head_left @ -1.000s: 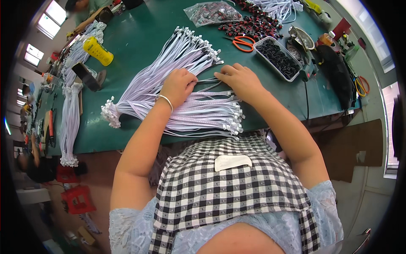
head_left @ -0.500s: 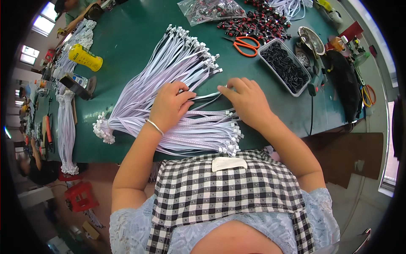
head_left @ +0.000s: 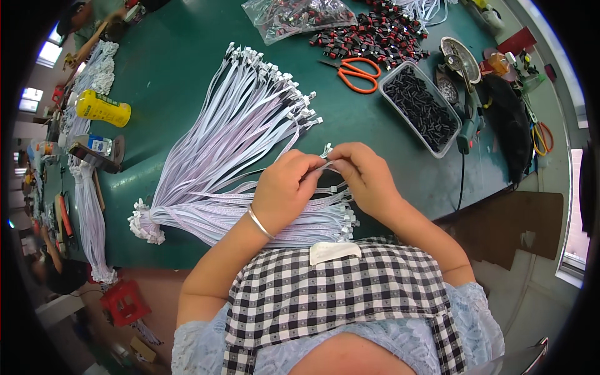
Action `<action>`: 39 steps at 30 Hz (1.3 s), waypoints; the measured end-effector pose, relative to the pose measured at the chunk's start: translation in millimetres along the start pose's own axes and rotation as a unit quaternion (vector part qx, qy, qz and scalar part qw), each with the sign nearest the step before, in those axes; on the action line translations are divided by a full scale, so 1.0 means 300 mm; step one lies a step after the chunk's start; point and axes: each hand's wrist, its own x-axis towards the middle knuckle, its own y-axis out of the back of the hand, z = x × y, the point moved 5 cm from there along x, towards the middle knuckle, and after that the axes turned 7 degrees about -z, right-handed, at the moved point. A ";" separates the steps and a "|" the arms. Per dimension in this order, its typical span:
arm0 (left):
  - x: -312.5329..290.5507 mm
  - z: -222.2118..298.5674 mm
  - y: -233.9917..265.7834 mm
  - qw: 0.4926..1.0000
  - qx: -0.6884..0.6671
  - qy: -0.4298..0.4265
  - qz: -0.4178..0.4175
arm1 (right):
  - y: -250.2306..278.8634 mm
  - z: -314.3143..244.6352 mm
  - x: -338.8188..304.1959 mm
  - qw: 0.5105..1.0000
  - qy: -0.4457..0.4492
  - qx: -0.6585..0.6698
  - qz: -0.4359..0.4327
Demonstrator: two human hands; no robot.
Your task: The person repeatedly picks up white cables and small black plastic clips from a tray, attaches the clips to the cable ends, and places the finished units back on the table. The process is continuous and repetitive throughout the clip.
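A big bundle of flat white ribbon cables (head_left: 206,140) with small white connectors fans out over the table, gathered at its left end. Near the fan's right side, my left hand (head_left: 289,190) pinches one cable between thumb and fingers. Close beside it, my right hand (head_left: 369,178) is closed on the same cable near its connector end (head_left: 326,150). The fingertips of both hands almost meet there and partly hide the strip. Beneath my left wrist lies the near half of the fan, its connectors pointing right.
Orange-handled scissors (head_left: 358,75) lie beyond my hands, beside a clear tub (head_left: 447,150) of small black tubes. Farther back are a heap of black-and-red parts (head_left: 381,37) and a plastic bag (head_left: 294,22). A yellow bottle (head_left: 103,108) lies at left; a corded tool (head_left: 469,128) sits at right.
My left hand has moved right along the cable to join my right hand. The right hand has shifted slightly, and the cable's connector end now sticks up between them.
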 end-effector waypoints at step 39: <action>-0.009 -0.076 -0.055 0.928 -0.262 0.184 -0.190 | 0.063 -0.031 0.093 0.972 -0.017 -0.138 -0.189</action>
